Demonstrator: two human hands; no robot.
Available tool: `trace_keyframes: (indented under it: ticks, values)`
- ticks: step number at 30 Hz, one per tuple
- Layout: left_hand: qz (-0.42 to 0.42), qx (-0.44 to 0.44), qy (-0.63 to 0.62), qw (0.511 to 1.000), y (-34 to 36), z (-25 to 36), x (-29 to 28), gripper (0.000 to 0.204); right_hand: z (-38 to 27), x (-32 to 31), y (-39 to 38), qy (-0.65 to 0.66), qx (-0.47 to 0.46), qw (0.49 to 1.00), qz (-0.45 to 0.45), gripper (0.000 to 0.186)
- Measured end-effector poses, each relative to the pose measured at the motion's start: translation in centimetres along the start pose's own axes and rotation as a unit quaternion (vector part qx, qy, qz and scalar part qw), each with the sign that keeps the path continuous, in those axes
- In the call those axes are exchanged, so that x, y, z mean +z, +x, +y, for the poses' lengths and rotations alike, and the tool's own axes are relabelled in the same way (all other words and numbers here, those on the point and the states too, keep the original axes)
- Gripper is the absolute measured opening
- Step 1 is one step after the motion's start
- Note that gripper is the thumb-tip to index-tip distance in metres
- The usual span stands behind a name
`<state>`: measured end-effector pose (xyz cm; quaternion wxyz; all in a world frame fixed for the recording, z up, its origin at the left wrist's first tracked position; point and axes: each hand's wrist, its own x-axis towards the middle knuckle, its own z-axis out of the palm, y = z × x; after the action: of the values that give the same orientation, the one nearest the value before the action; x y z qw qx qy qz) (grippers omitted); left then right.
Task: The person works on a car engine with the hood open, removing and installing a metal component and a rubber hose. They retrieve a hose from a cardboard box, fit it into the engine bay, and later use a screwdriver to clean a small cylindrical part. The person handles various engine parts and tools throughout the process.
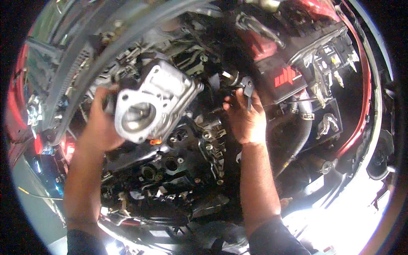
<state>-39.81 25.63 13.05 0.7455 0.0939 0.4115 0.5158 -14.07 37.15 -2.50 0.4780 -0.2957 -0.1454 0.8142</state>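
Observation:
Raised over the engine bay is a silver throttle body (172, 85), its round bore turned toward me. My left hand (101, 123) is closed round its left side, and the fingers behind it are partly hidden. An orange piece (155, 142) shows at its lower edge. To the right, my right hand (248, 121) is closed on a dark piece with a bright metal end (248, 94); its exact kind is unclear. That hand is above the engine, left of a black box with a red mark (285, 80).
Below lies the black engine cover (170, 163) with round openings and bolts. A grey corrugated hose (302, 134) runs down at the right. Red body panels (364, 114) edge the bay. A thick dark strip (91, 63) curves across the upper left.

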Motion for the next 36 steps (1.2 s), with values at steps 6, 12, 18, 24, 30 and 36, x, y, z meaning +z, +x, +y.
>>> trace_keyframes:
  ticks: [6, 12, 18, 24, 30, 36]
  values:
    - [0.260, 0.040, -0.021, 0.965, -12.6, -6.5, 2.3, 0.076, 1.7, 0.1, 0.5, -0.068, -0.041, 0.997, -0.024, 0.051]
    - [0.183, 0.037, -0.164, 0.969, -25.6, -16.3, 3.5, 0.063, 3.1, 1.6, 0.0, -0.210, -0.113, 0.968, -0.073, 0.069]
    - [0.172, -0.006, -0.184, 0.968, -31.6, -24.5, 1.8, 0.080, -1.6, 0.8, -10.7, -0.436, -0.127, 0.891, 0.013, 0.065]
    - [0.060, -0.022, -0.229, 0.971, -34.1, -28.6, 3.5, 0.072, -3.6, 0.4, -29.1, -0.571, -0.034, 0.815, -0.093, 0.062]
    - [-0.008, -0.148, -0.281, 0.948, -33.0, -31.0, 6.2, 0.079, -1.5, 0.1, -42.4, -0.529, 0.340, 0.744, -0.224, 0.079]
    - [0.058, -0.192, -0.129, 0.971, -30.8, -36.3, 5.1, 0.075, -0.6, -2.4, -46.4, -0.342, 0.368, 0.865, -0.010, 0.072]
